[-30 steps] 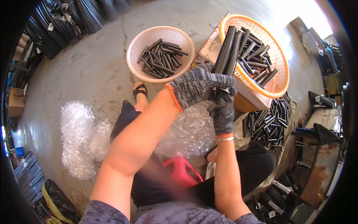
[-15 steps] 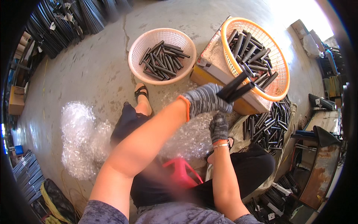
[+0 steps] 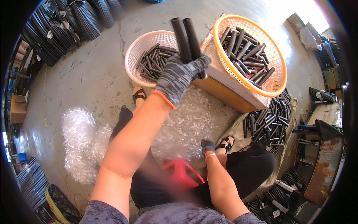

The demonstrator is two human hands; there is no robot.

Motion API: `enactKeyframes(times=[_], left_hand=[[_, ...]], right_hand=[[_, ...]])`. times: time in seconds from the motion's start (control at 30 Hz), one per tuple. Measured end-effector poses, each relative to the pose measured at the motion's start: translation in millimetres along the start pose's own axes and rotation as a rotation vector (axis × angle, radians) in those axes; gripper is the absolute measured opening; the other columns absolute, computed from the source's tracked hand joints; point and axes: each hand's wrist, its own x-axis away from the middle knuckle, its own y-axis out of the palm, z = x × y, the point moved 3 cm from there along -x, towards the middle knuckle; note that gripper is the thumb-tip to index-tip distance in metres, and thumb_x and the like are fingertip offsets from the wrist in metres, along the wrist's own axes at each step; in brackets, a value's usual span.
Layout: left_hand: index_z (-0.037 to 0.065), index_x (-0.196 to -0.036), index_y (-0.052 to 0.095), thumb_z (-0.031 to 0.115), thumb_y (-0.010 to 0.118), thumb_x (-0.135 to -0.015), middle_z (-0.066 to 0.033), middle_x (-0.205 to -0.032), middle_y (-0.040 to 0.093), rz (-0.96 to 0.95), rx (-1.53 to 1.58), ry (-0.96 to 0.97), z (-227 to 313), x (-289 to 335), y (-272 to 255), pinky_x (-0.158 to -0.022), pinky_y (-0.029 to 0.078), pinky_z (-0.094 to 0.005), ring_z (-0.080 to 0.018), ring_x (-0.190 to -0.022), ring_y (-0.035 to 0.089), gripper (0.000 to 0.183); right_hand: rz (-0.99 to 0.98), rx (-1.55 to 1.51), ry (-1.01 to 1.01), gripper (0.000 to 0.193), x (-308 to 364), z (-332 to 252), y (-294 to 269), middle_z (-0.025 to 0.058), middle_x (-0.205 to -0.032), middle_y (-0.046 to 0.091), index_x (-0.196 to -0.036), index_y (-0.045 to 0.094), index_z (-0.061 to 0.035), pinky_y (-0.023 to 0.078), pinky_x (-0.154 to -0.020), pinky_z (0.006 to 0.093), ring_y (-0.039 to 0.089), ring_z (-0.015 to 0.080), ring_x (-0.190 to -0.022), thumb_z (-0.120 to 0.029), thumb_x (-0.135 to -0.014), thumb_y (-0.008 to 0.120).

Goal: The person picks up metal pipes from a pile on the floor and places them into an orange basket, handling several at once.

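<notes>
My left hand [image 3: 173, 77], in a grey knit glove with an orange cuff, is closed round black tubes [image 3: 181, 40]. Two of them stick up past its fingers, held side by side, in front of the pale pink basket. Lower and to the right, my right hand [image 3: 208, 145], also gloved, hangs beside a heap of clear crinkled plastic pieces [image 3: 182, 130]. Its fingers point away and are foreshortened, so their grip is hidden. Several black tubes lie in the pale pink basket [image 3: 131, 56] and more fill the orange-rimmed basket [image 3: 280, 87].
Under the orange-rimmed basket is a cardboard box [image 3: 227, 91]. Loose black tubes [image 3: 266, 123] lie on a sheet at the right. A second clear plastic heap [image 3: 80, 143] rests on the floor at left. Between my legs is a pink plastic stool [image 3: 181, 173]. Bundled rods [image 3: 48, 35] stand far left.
My left hand has swung left and up with the tubes, from beside the orange-rimmed basket, and they now point upward. My right hand has dropped lower, toward me and slightly left.
</notes>
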Motion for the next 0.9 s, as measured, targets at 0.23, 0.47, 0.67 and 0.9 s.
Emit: enactKeyframes(times=[0.23, 0.47, 0.67, 0.9], left_hand=[[0.004, -0.096, 0.066, 0.018, 0.068, -0.082, -0.0042, -0.079, 0.066, -0.112, -0.262, -0.12, -2, 15, -28, -0.065, 0.047, -0.0227, -0.0115, -0.07, 0.061, 0.019], [0.002, -0.096, 0.065, 0.016, 0.07, -0.08, -0.0055, -0.081, 0.067, -0.058, -0.05, -0.114, -9, 11, -20, -0.065, 0.05, -0.0243, -0.0118, -0.07, 0.061, 0.022], [0.0, -0.088, 0.064, 0.019, 0.071, -0.078, -0.0057, -0.066, 0.063, 0.033, -0.174, -0.022, -17, 8, -19, -0.051, 0.045, -0.0263, -0.0123, -0.053, 0.056, 0.022], [0.002, -0.085, 0.063, 0.018, 0.071, -0.078, -0.0017, -0.066, 0.06, -0.03, -0.186, -0.158, -43, 27, -20, -0.054, 0.045, -0.0258, -0.0115, -0.056, 0.054, 0.019]], right_hand=[[0.148, -1.402, -0.302, 0.047, 122, -162, -156, 0.0075, -0.113, 0.055, -0.126, 0.041, -0.0111, 0.04, -0.041, 0.0288, 0.058, 0.0214, -0.056, -0.037, -0.089, 0.056], [-0.343, -1.529, -0.93, 0.031, 233, -260, -300, 0.0028, -0.081, 0.055, -0.096, 0.053, -0.0087, 0.039, -0.046, 0.0254, 0.05, 0.0138, -0.053, -0.04, -0.091, 0.053], [-0.513, -1.882, -0.82, 0.027, 194, -223, -217, -0.0012, -0.062, 0.047, -0.086, 0.054, -0.0077, 0.036, -0.047, 0.0254, 0.044, 0.0101, -0.051, -0.034, -0.088, 0.061], [-0.3, -1.567, -0.759, 0.018, 175, -193, -168, 0.0063, -0.068, 0.056, -0.082, 0.057, -0.0075, 0.044, -0.056, 0.0317, 0.051, 0.0188, -0.056, -0.024, -0.09, 0.053]])
